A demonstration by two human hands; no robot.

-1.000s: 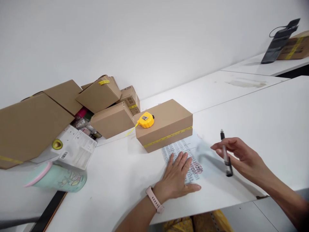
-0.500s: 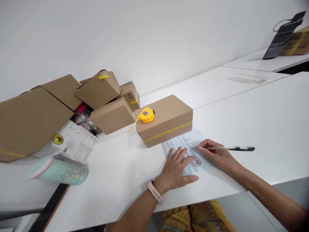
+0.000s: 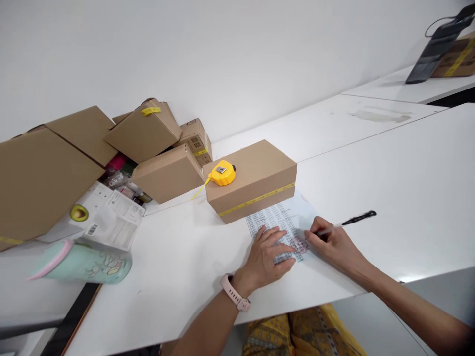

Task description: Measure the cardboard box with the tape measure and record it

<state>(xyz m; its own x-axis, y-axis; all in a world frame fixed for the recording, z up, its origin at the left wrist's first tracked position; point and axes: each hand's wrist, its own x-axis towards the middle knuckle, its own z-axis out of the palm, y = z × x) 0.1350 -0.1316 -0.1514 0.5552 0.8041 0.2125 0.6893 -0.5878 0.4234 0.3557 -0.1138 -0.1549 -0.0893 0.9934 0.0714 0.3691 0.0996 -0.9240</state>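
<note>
My left hand [image 3: 265, 257] rests on a printed sheet of paper [image 3: 274, 220], fingers spread. A pen [image 3: 358, 217] with a black end is gripped in my right hand [image 3: 332, 244], over the right side of the sheet; the fingers hide its tip. A reddish stamp mark shows on the paper between my hands. The far part of the sheet runs up to a closed cardboard box [image 3: 256, 183] banded with yellow tape. On top of that box sits a yellow tape measure [image 3: 221, 173], a short length of its tape sticking out to the left.
Several cardboard boxes [image 3: 144, 131] are piled at the left against the wall. In front of them lie a white printed package [image 3: 111, 212] and a mint-green cup [image 3: 89, 264] with a pink rim. A dark bottle [image 3: 436, 49] stands far right beside another taped box [image 3: 458, 59].
My right hand has shifted slightly down the sheet, and the pen now slants upward instead of lying nearly level. My left fingers have bent and the thumb has drawn in.
</note>
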